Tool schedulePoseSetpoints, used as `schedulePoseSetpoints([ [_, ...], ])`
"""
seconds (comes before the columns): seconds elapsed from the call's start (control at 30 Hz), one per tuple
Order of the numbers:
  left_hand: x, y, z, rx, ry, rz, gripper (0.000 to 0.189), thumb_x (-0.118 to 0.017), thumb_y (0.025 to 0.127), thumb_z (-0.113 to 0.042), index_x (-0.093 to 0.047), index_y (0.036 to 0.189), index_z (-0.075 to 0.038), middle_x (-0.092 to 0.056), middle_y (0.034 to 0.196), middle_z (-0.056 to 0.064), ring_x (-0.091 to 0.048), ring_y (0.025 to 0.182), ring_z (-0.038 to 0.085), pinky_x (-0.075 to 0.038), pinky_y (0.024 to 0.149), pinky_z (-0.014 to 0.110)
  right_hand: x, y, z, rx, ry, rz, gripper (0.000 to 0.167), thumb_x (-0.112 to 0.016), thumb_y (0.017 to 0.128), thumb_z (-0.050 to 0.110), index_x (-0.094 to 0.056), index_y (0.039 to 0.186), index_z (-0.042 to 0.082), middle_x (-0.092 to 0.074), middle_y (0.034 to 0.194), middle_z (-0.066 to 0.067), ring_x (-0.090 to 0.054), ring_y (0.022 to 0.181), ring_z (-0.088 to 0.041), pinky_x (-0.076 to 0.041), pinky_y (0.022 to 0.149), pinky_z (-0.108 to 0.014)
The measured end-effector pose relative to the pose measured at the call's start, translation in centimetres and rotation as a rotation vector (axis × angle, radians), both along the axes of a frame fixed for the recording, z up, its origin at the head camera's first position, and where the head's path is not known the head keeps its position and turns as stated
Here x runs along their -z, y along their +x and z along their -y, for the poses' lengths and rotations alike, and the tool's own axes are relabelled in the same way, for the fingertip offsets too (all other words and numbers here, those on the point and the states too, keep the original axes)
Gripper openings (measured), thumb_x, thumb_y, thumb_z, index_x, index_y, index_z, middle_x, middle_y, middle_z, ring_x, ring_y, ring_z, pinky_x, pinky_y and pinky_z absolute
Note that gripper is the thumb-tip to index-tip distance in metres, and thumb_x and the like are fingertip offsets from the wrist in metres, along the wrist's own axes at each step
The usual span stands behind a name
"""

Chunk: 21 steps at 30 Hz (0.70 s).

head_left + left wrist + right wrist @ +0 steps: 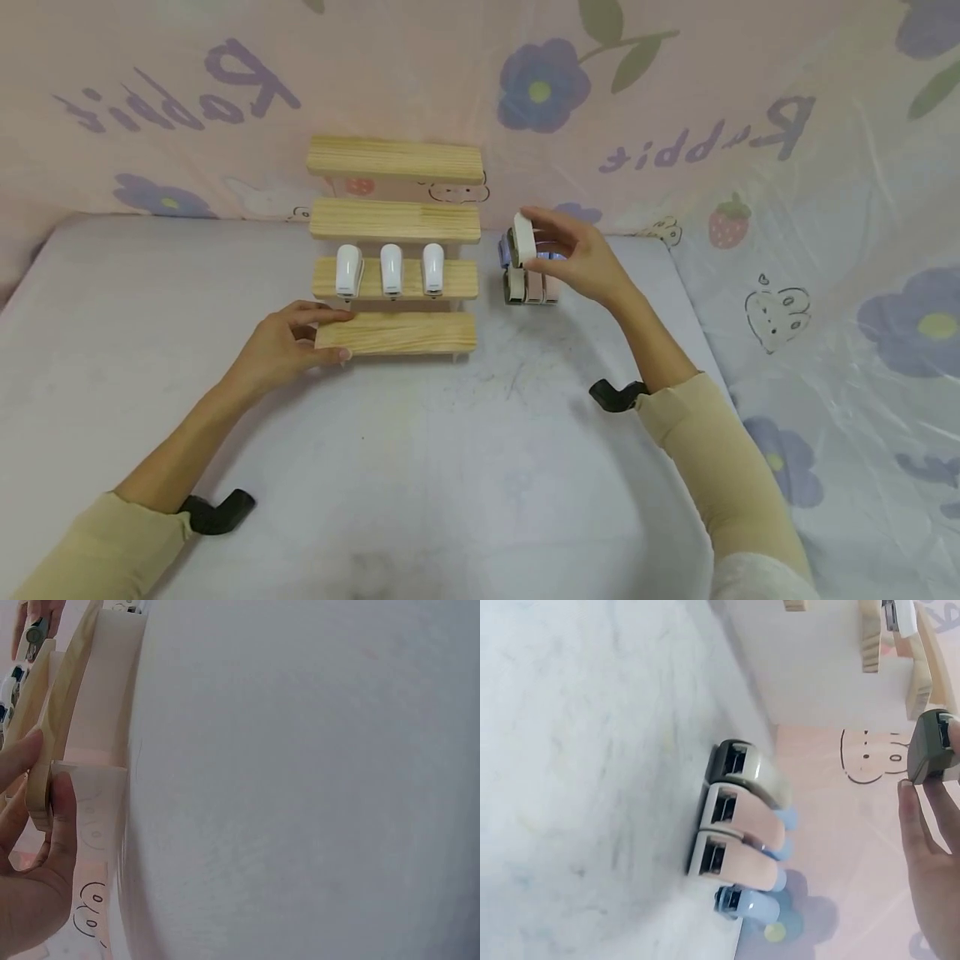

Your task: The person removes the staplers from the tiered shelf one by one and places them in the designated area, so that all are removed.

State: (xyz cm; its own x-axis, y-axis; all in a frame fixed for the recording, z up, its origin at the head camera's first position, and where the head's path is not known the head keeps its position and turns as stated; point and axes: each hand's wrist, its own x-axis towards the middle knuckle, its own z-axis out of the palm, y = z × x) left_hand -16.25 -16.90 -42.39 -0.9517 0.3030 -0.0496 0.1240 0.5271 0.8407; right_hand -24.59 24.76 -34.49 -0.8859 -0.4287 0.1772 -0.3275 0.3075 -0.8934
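My left hand (285,346) pinches the left end of the lowest wooden board (405,335) of a stepped rack, thumb in front and fingers behind. Between thumb and fingers of my right hand (573,254) is a small cream stapler (525,239) with a dark green base (924,754), held tilted in the air right of the rack. Below it stand another cream stapler (761,776), two pink staplers (748,817) and several blue ones (754,906), partly hidden in the head view. Three white staplers (392,268) sit spaced out on the second board from the bottom.
Two upper boards (393,221) of the rack hold nothing. A printed curtain (450,67) hangs close behind the rack and along the right side of the white table (450,467). A black curved piece (617,395) juts from each sleeve.
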Motion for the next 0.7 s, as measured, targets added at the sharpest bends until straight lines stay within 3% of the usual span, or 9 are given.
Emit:
schedulePoseSetpoints([
  [0.1,-0.1,0.0,0.1,0.001,-0.008,-0.014,0.053,-0.086,0.080,-0.021,-0.068,0.130,-0.014,-0.056,0.131,0.008,-0.058,0.106,0.029,-0.047,0.085,0.027,0.2,0.4,-0.7,0.025,0.002,0.011,0.068,-0.075,0.085,-0.006,-0.049,0.147,0.007,-0.052,0.143,-0.013,-0.056,0.121,-0.026,-0.044,0.105,-0.040],
  [0.33,-0.3,0.3,0.3,-0.004,-0.020,0.007,0.053,-0.085,0.081,-0.028,-0.068,0.130,-0.016,-0.056,0.131,0.007,-0.057,0.105,0.029,-0.046,0.086,0.039,0.9,0.9,-2.0,0.059,0.010,0.022,0.069,-0.074,0.085,-0.007,-0.048,0.147,0.007,-0.051,0.145,-0.013,-0.055,0.124,-0.028,-0.044,0.105,-0.037],
  [0.7,-1.0,-0.2,0.1,-0.010,-0.104,0.008,0.053,-0.086,0.079,-0.030,-0.070,0.128,-0.017,-0.057,0.134,0.009,-0.059,0.100,0.031,-0.047,0.082,0.040,1.4,0.9,-3.8,0.090,0.041,0.019,0.070,-0.074,0.084,-0.009,-0.048,0.147,0.007,-0.052,0.142,-0.016,-0.054,0.123,-0.031,-0.041,0.106,-0.048],
])
